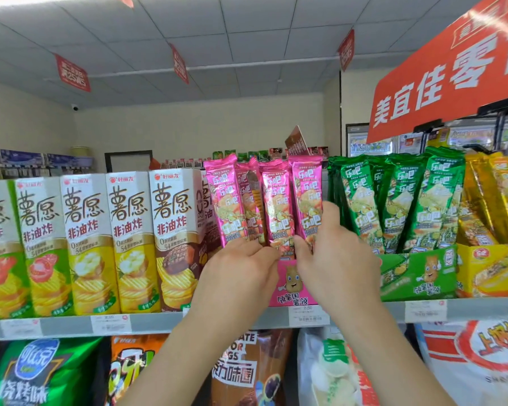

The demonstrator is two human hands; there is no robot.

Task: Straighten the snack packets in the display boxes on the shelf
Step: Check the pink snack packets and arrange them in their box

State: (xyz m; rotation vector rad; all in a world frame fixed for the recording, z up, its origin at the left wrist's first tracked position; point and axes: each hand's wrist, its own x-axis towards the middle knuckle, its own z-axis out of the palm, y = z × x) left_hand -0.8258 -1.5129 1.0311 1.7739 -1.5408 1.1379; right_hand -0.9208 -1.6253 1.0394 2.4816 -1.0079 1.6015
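Pink packets [264, 200]: stand upright in a tight row, four fronts showing; long and narrow, shiny pink foil with crimped top edges, white brand characters and a picture of crisps; lean slightly, tops fanned apart, lower ends gathered between the hands.
Pink display box [288, 284]: sits on the top shelf and holds the pink packets; shows a cartoon potato on its front; partly hidden behind both hands.
Left hand [241, 268]: reaches up from below, fingers curled, tips pinching the lower ends of the middle pink packets.
Right hand [335, 253]: grips the rightmost pink packet, thumb on its front near the bottom, fingers wrapped round its right edge.
Shelf [71, 325]: grey front rail, carries white price labels [308, 316].
Green packets [393, 200]: same long shape in green foil, just right of the pink ones, tilted at several angles in a green display box [417, 276].
Yellow packets [493, 197]: gold foil, furthest right, leaning in a yellow display box [487, 271].
Crisp cartons [85, 244]: tall white boxes in a row left of the pink packets, upright, touching side by side.
Orange sign [440, 77]: hangs above the right end, white characters.
Snack bags [481, 361]: fill the level beneath the shelf.
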